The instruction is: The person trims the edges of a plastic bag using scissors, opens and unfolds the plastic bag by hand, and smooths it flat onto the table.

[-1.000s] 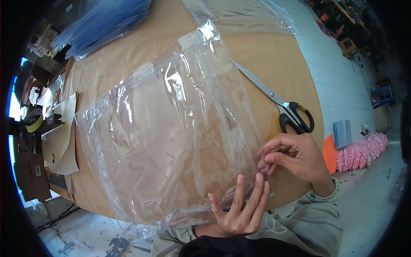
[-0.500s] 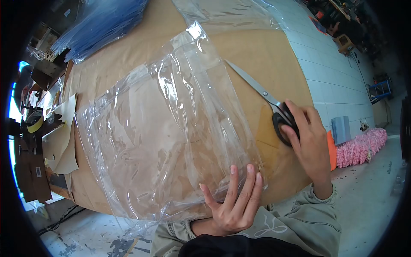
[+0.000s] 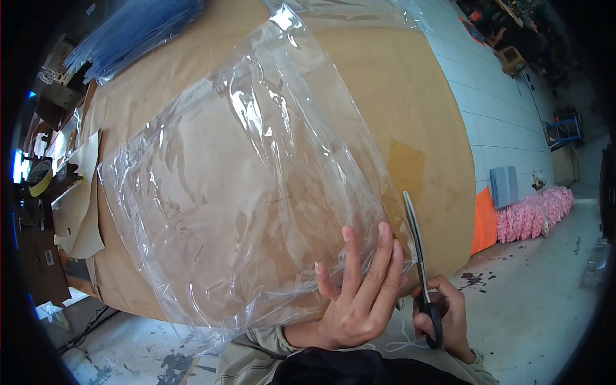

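A large clear plastic sheet (image 3: 212,173), creased and shiny, lies over the brown-covered table (image 3: 443,141). My left hand (image 3: 362,292) rests on its near right corner, fingers spread and pressing the film down. Off the table's near edge, my right hand (image 3: 448,314) is wrapped around the black handles of a pair of scissors (image 3: 418,250). The blades point away from me, beside the sheet's right corner and close to my left fingertips. Whether the blades touch the film I cannot tell. Brown tape (image 3: 407,168) is stuck on the table covering beyond the scissors.
A stack of bluish plastic pieces (image 3: 141,32) lies at the far left, and more clear film (image 3: 346,11) at the far edge. Brown card (image 3: 80,199) hangs at the left side. Pink bundles (image 3: 536,215) and an orange sheet (image 3: 484,221) sit on the floor to the right.
My right hand has brought the scissors off the table toward me, turning them from pointing far left to pointing away beside the sheet's corner. My left hand stays on the film.
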The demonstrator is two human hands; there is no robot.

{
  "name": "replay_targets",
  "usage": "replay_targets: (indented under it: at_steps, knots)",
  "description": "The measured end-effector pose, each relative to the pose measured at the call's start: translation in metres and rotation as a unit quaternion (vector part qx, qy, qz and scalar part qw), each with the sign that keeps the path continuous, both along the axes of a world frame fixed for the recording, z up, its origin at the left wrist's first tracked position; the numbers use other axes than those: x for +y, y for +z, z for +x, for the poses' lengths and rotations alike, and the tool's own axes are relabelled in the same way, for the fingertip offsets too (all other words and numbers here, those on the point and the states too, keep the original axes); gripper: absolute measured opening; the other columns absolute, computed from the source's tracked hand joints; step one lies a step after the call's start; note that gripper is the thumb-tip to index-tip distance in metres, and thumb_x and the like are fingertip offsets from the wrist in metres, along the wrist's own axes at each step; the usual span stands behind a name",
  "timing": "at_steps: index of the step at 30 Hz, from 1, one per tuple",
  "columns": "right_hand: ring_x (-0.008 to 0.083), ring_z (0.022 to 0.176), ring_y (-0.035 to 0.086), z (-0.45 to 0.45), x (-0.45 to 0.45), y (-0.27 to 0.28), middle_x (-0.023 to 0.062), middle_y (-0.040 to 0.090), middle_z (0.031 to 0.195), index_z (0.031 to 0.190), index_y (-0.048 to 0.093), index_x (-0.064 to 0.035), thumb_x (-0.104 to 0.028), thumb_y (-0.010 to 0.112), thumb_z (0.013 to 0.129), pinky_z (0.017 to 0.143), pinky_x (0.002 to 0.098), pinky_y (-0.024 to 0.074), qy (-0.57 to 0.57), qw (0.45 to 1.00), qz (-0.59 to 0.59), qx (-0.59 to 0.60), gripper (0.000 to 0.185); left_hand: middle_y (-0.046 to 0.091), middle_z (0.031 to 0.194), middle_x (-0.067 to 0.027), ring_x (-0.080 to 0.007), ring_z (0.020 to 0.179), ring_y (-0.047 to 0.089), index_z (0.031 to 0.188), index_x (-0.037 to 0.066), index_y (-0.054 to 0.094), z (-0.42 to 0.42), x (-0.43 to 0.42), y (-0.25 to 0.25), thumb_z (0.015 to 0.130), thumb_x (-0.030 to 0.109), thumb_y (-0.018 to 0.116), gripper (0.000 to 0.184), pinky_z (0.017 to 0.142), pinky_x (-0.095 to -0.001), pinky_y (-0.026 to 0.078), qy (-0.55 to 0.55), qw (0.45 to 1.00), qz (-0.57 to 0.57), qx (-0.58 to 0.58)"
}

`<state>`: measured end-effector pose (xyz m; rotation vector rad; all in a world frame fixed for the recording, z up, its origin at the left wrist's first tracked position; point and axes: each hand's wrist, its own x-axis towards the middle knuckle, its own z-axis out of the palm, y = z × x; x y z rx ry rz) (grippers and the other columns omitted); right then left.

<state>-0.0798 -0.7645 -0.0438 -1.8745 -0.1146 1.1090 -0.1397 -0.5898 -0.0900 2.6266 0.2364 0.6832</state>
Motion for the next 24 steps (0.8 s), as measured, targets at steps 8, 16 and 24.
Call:
replay_targets:
  at_steps: [8, 16, 24]
  knots:
    - [0.0058, 0.059, 0.052, -0.003, 0.005, -0.008, 0.0010, 0.054, 0.067, 0.103, 0.052, 0.0006, -0.013, 0.079, 0.072, 0.061, 0.0195, 0.0447, -0.060, 0.990, 0.123, 0.015, 0.043, 0.061, 0.121, -0.0159, -0.0545, 0.122, 0.040, 0.116, -0.004, 0.059, 0.001, 0.001, -0.004, 0.079, 0.016, 0.060, 0.042, 0.107, -0.0574, -0.010, -0.002, 1.000, 0.006, -0.019]
    - [0.0038, 0.059, 0.054, 0.003, -0.002, -0.011, -0.0007, 0.056, 0.067, 0.101, 0.059, -0.0007, -0.011, 0.082, 0.069, 0.056, 0.0184, 0.0449, -0.003, 0.993, 0.034, -0.114, 0.040, 0.063, 0.118, -0.0127, -0.0513, 0.120, 0.045, 0.112, -0.002, 0.063, 0.002, 0.000, -0.005, 0.079, 0.014, 0.059, 0.037, 0.108, -0.0570, -0.009, 0.003, 1.000, 0.011, -0.025]
    - [0.0031, 0.061, 0.058, 0.007, -0.002, -0.011, 0.0010, 0.062, 0.069, 0.101, 0.060, -0.0013, -0.011, 0.084, 0.066, 0.054, 0.0174, 0.0450, -0.009, 0.990, 0.025, -0.136, 0.043, 0.065, 0.116, -0.0105, -0.0498, 0.118, 0.048, 0.110, 0.000, 0.064, 0.002, -0.001, -0.006, 0.080, 0.014, 0.058, 0.034, 0.109, -0.0557, -0.008, 0.010, 0.999, 0.013, -0.029]
